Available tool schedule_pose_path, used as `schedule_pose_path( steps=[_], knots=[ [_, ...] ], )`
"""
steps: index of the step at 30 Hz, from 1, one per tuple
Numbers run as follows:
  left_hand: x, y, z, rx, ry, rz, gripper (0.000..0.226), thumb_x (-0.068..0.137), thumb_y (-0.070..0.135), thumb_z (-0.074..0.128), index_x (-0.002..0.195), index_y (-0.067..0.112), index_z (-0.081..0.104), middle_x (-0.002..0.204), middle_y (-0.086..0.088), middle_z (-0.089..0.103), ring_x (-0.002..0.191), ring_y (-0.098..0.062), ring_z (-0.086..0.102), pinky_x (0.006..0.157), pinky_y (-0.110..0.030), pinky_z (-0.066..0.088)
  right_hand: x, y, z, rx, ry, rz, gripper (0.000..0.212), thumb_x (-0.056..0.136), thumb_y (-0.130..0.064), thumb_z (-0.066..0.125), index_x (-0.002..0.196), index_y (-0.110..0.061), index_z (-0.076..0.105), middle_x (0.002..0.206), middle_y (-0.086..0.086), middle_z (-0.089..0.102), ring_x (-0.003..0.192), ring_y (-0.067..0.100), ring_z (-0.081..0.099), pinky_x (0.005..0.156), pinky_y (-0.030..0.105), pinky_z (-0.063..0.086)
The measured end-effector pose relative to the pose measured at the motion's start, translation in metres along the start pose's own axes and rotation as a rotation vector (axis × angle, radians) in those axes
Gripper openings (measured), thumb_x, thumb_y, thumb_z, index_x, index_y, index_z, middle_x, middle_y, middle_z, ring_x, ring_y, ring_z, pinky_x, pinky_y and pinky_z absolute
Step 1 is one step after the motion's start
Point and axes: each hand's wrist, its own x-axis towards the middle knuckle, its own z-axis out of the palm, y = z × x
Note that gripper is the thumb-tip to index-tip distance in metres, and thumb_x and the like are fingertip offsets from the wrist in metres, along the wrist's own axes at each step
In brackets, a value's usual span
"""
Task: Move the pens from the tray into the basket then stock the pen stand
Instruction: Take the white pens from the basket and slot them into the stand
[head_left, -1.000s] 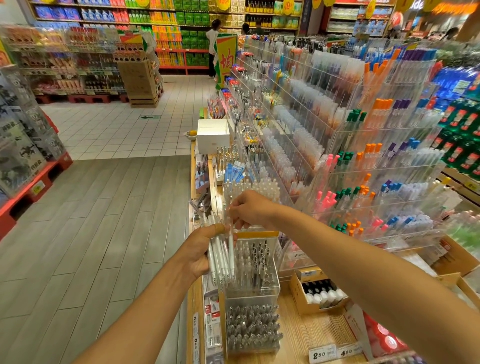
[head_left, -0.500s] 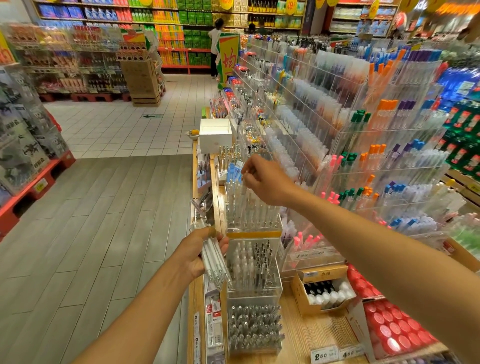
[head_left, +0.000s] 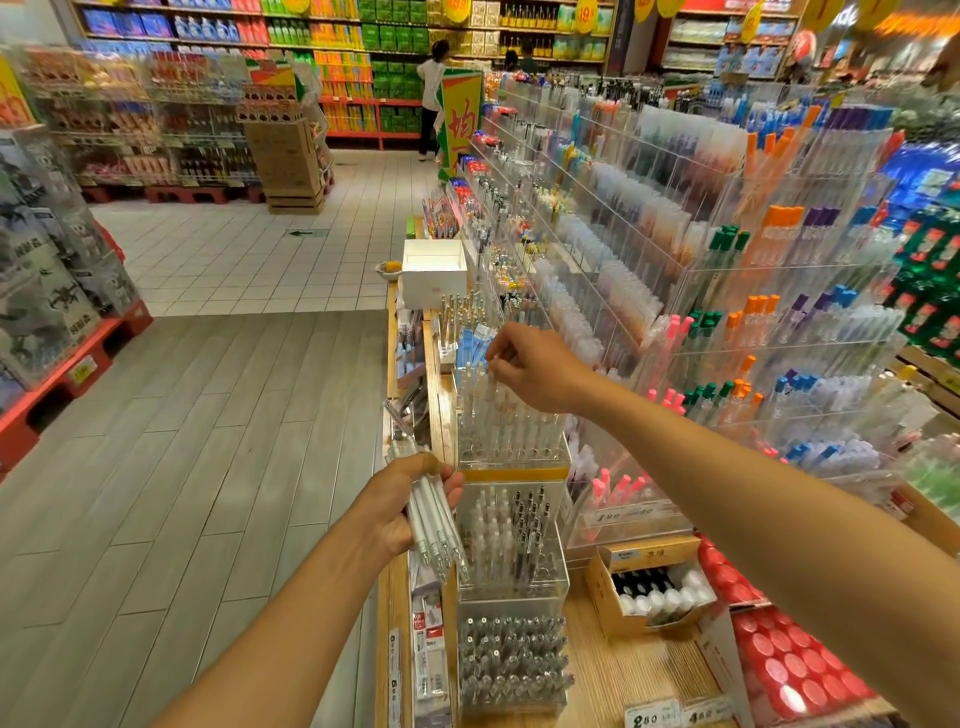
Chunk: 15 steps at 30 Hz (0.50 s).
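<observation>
the left hand (head_left: 402, 506) grips a bundle of white pens (head_left: 435, 525), fingers curled round their upper halves with the thumb on top; the pens slant down and to the right, tips ending just beside the clear pen stand (head_left: 511, 535). the stand rises in 3 stepped clear tiers on the wooden bench (head_left: 608, 670): the lowest tier holds grey-topped pens, the middle one a mix of white and dark pens, and the top tier upright clear-white pens

the right hand (head_left: 535, 366) reaches over the top tier, fingers bent and fingertips (head_left: 493, 366) drawn together at the upper end of 1 upright white pen (head_left: 488, 395) standing among the others; it seems to pinch that pen, though motion blur makes the contact hard to confirm

to the right of the stand an open cardboard box (head_left: 652, 587) of black and white bottles sits on the bench, with red-capped packs (head_left: 789, 665) beside it. a white box (head_left: 435, 273) stands farther along the bench. tiered clear racks of coloured pens (head_left: 753, 322) fill the right side. the tray and basket cannot be made out
</observation>
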Motion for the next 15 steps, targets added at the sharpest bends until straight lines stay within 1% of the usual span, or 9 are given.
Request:
schedule_pose_path(
  steps=[2, 3, 6, 7, 10, 12, 14, 15],
  knots=[
    [0.000, 0.001, 0.000, 0.003, -0.007, -0.002, 0.010, 0.090, -0.002, 0.054, 0.095, -0.008, 0.060, 0.082, -0.022, 0.065, 0.072, -0.025, 0.066, 0.052, -0.031, 0.060, 0.000, 0.001, 0.005, -0.116, 0.000, -0.031, 0.011, 0.097, -0.019, 0.054, 0.103, -0.013, 0.062, 0.096, -0.001, 0.062, 0.081, 0.012, 0.054, 0.067, 0.022, 0.042],
    [0.001, 0.001, 0.000, 0.006, -0.013, -0.003, 0.010, 0.090, -0.001, 0.055, 0.095, -0.008, 0.060, 0.081, -0.022, 0.066, 0.071, -0.025, 0.067, 0.052, -0.031, 0.060, 0.000, 0.002, 0.007, -0.186, 0.005, -0.050, 0.013, 0.096, -0.020, 0.056, 0.102, -0.014, 0.065, 0.100, 0.000, 0.061, 0.083, 0.012, 0.051, 0.070, 0.024, 0.040],
    [0.000, 0.002, 0.000, 0.006, -0.039, -0.001, 0.010, 0.090, -0.001, 0.056, 0.095, -0.008, 0.061, 0.079, -0.021, 0.066, 0.063, -0.023, 0.068, 0.051, -0.030, 0.059, 0.000, 0.003, 0.013, -0.269, -0.014, -0.054, 0.015, 0.093, -0.024, 0.060, 0.100, -0.015, 0.070, 0.108, 0.004, 0.055, 0.100, 0.018, 0.050, 0.087, 0.032, 0.043],
    [0.000, 0.002, 0.000, 0.008, -0.042, 0.001, 0.010, 0.090, -0.001, 0.056, 0.094, -0.009, 0.061, 0.078, -0.021, 0.066, 0.061, -0.023, 0.069, 0.050, -0.030, 0.059, 0.000, 0.003, 0.015, -0.280, -0.019, -0.052, 0.016, 0.093, -0.025, 0.060, 0.100, -0.015, 0.071, 0.108, 0.005, 0.053, 0.105, 0.020, 0.048, 0.090, 0.035, 0.043],
    [0.000, 0.001, 0.001, 0.021, -0.058, 0.006, 0.011, 0.090, -0.001, 0.056, 0.093, -0.009, 0.062, 0.073, -0.021, 0.068, 0.057, -0.022, 0.070, 0.051, -0.030, 0.059, 0.001, -0.002, 0.018, -0.364, -0.036, -0.071, 0.019, 0.094, -0.029, 0.058, 0.105, -0.019, 0.071, 0.108, 0.004, 0.051, 0.109, 0.024, 0.045, 0.093, 0.039, 0.042],
    [0.000, 0.001, 0.002, 0.026, -0.075, 0.008, 0.009, 0.089, -0.002, 0.056, 0.090, -0.009, 0.062, 0.071, -0.021, 0.068, 0.056, -0.022, 0.069, 0.052, -0.030, 0.060, 0.000, -0.008, 0.019, -0.420, -0.028, -0.082, 0.020, 0.093, -0.029, 0.059, 0.111, -0.023, 0.068, 0.110, 0.003, 0.051, 0.111, 0.025, 0.043, 0.094, 0.040, 0.041],
    [-0.001, 0.000, 0.004, 0.020, -0.100, 0.011, 0.007, 0.087, -0.004, 0.056, 0.087, -0.008, 0.061, 0.069, -0.021, 0.065, 0.054, -0.022, 0.067, 0.052, -0.030, 0.060, -0.004, -0.013, 0.021, -0.398, 0.042, -0.106, 0.025, 0.092, -0.025, 0.062, 0.116, -0.022, 0.065, 0.112, 0.003, 0.053, 0.110, 0.022, 0.044, 0.093, 0.039, 0.042],
    [-0.002, 0.000, 0.006, 0.012, -0.114, 0.010, 0.006, 0.084, -0.005, 0.056, 0.086, -0.008, 0.061, 0.069, -0.021, 0.064, 0.053, -0.023, 0.066, 0.052, -0.030, 0.060, -0.007, -0.017, 0.023, -0.347, 0.068, -0.120, 0.023, 0.092, -0.024, 0.062, 0.115, -0.020, 0.064, 0.110, 0.002, 0.057, 0.107, 0.021, 0.048, 0.091, 0.038, 0.044]
  ],
)
